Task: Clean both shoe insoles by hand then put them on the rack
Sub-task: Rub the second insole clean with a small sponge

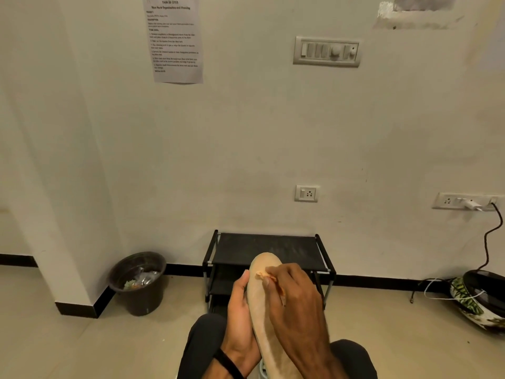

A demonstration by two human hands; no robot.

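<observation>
Near, low and centre: tan insole point(269, 321) held lengthwise over the lap, toe end pointing far toward the rack point(269, 248), heel end running off the bottom edge. Left hand point(240, 318) curled under the insole's left edge, thumb up along that edge, gripping it; black band point(228, 363) at the wrist. Right hand point(295, 299) laid over the upper face, fingers bent and pressing a small orange cloth point(263, 275) against the toe area; most of the cloth hidden beneath the fingers. Dark trouser knees point(203, 343) either side of the hands.

Beyond, black rack standing against the far wall, top shelf bare and dark, lower shelves partly hidden behind the insole and hands. Insole's toe overlapping the near edge of the top shelf in view; whether touching or apart, cannot tell.

Left of the rack, well apart, dark bin point(138, 283) on the floor point(82, 348) beside a wall corner, litter inside. Open tiled floor between bin and rack, and again right of the rack up to a patterned round pot point(476, 303) with loose cables near the right edge. On the wall: printed sheet point(173, 39) upper left, switch panel point(326, 51), socket point(306, 193) above the rack, second socket plate point(464, 201) far right with a plug in it.
</observation>
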